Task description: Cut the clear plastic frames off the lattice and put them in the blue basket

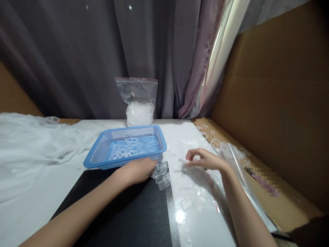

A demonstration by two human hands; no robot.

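Note:
My left hand (141,170) is closed just in front of the blue basket (102,164), its fingertips by a small heap of clear rectangular plastic pieces (162,178) on the black mat (120,206). Whatever those fingers hold is hidden behind the hand. To the right, my right hand (205,160) pinches what looks like a clear plastic piece (183,161), thumb and forefinger curled together. Beneath it lies a clear zip bag (212,190) with a red seal line, among more loose clear pieces. Thin white rectangular frames (125,149) lie scattered inside the basket.
A zip bag (140,111) filled with white frames stands behind the basket. White sheer fabric (38,151) covers the left side. Cardboard (272,103) walls the right, with scissors (250,172) and loose frames (217,142) along its base. A dark curtain (84,61) hangs behind.

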